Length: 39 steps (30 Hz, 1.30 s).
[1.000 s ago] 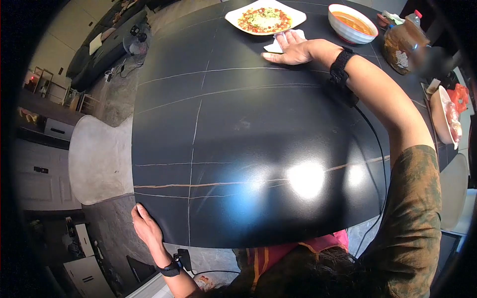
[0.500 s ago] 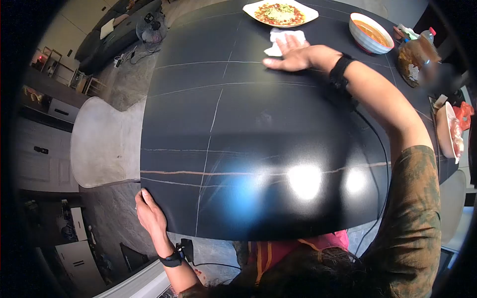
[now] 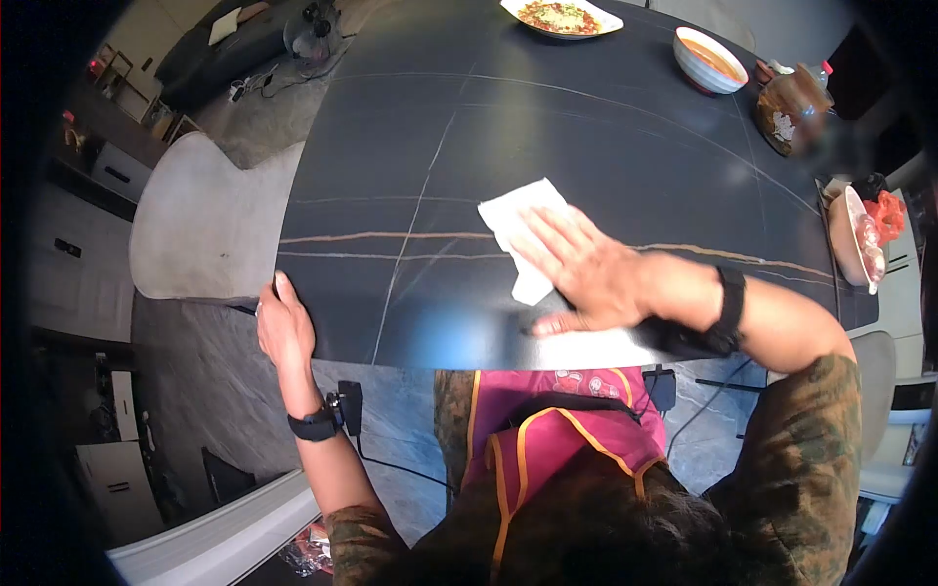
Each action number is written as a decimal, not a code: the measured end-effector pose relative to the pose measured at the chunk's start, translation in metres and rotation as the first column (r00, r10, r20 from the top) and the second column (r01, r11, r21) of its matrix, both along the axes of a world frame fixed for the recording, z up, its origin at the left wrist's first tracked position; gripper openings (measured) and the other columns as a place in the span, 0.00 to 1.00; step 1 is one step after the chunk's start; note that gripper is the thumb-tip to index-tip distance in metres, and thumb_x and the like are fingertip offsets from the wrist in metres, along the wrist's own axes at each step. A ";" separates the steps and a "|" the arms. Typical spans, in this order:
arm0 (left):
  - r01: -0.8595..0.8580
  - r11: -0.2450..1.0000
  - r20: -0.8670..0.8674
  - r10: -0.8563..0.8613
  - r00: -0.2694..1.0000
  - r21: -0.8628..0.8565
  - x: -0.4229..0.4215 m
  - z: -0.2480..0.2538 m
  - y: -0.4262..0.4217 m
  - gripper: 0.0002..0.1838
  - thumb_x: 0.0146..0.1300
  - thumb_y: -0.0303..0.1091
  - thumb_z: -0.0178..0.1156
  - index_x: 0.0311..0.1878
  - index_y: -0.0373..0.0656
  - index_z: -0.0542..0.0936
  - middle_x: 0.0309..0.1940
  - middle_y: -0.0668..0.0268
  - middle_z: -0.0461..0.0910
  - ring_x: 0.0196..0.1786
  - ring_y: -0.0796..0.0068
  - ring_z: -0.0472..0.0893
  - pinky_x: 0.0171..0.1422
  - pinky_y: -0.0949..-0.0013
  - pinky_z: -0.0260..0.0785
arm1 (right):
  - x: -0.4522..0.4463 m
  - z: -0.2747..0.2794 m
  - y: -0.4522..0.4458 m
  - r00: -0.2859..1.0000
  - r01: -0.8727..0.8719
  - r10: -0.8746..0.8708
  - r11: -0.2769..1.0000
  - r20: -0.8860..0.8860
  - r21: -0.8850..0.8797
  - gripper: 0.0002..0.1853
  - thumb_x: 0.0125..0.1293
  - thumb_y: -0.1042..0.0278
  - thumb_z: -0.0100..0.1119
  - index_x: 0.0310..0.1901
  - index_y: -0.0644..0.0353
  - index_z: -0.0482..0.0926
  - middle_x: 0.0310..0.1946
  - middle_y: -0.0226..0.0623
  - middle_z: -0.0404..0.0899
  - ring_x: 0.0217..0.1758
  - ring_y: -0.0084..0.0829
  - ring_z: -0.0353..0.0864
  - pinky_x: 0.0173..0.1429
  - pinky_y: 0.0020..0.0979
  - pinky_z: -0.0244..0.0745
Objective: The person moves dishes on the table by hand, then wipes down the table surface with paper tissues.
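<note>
My right hand [image 3: 596, 273] lies flat with spread fingers on a white tissue [image 3: 532, 234], pressing it against the dark table [image 3: 489, 146] near its front edge. The thumb is apart from the other fingers, and part of the tissue is hidden under the palm. At the table's left front corner, my left hand [image 3: 285, 322] rests round the edge, its thumb on top; whether the hidden fingers grip the underside cannot be seen. Both wrists wear black bands.
A white dish of food [image 3: 562, 18] and a bowl of orange soup [image 3: 710, 61] stand at the far side. On the right are a brown container [image 3: 789, 112] and a pink-white bowl [image 3: 853, 239]. A pale chair [image 3: 210, 215] is at the left.
My right hand and the tissue have moved from beside the food dish toward the front edge. The view has shifted, showing more of the pink apron. My left hand stays at the table edge.
</note>
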<state>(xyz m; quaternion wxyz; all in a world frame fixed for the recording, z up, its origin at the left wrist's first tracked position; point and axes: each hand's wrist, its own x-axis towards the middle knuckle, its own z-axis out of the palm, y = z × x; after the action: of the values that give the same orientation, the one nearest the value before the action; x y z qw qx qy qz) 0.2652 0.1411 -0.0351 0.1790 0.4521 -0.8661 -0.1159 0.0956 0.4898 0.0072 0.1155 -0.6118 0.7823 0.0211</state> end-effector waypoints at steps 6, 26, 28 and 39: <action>-0.011 1.000 0.031 0.010 0.999 0.025 -0.001 0.005 0.003 0.30 0.72 0.54 0.38 0.57 0.35 0.73 0.49 0.45 0.78 0.53 0.45 0.76 0.56 0.50 0.67 | 0.054 0.016 0.041 0.996 -0.014 0.013 1.000 0.091 0.009 0.55 0.59 0.22 0.36 0.71 0.67 0.48 0.72 0.61 0.41 0.77 0.53 0.35 0.78 0.48 0.31; -0.023 1.000 -0.009 0.023 1.000 0.008 -0.008 0.011 0.012 0.27 0.73 0.48 0.42 0.56 0.30 0.73 0.48 0.42 0.77 0.52 0.43 0.76 0.55 0.52 0.67 | -0.207 -0.006 -0.122 0.944 0.326 -0.319 0.942 -0.088 0.081 0.54 0.59 0.19 0.20 0.74 0.59 0.39 0.74 0.57 0.33 0.78 0.50 0.29 0.78 0.45 0.33; -0.032 0.999 -0.018 0.032 0.999 -0.003 -0.009 0.010 0.012 0.26 0.73 0.47 0.43 0.56 0.30 0.73 0.48 0.42 0.78 0.52 0.43 0.76 0.55 0.53 0.67 | -0.232 -0.008 -0.137 0.926 0.376 -0.370 0.924 -0.078 0.074 0.55 0.57 0.16 0.21 0.74 0.57 0.38 0.74 0.55 0.33 0.78 0.49 0.28 0.78 0.45 0.33; -0.021 0.996 -0.060 0.026 0.998 0.085 -0.010 0.010 0.010 0.24 0.73 0.44 0.44 0.55 0.29 0.72 0.45 0.42 0.78 0.49 0.44 0.77 0.53 0.55 0.67 | -0.336 -0.020 -0.199 0.817 0.567 -0.559 0.823 -0.143 0.025 0.58 0.52 0.12 0.21 0.75 0.52 0.37 0.75 0.51 0.33 0.79 0.47 0.31 0.78 0.45 0.34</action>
<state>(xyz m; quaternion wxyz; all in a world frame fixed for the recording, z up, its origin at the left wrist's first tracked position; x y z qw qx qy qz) 0.2556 0.1514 -0.0254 0.1875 0.4655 -0.8492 -0.1643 -0.2408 0.2910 -0.0131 0.0860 -0.3463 0.9327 0.0517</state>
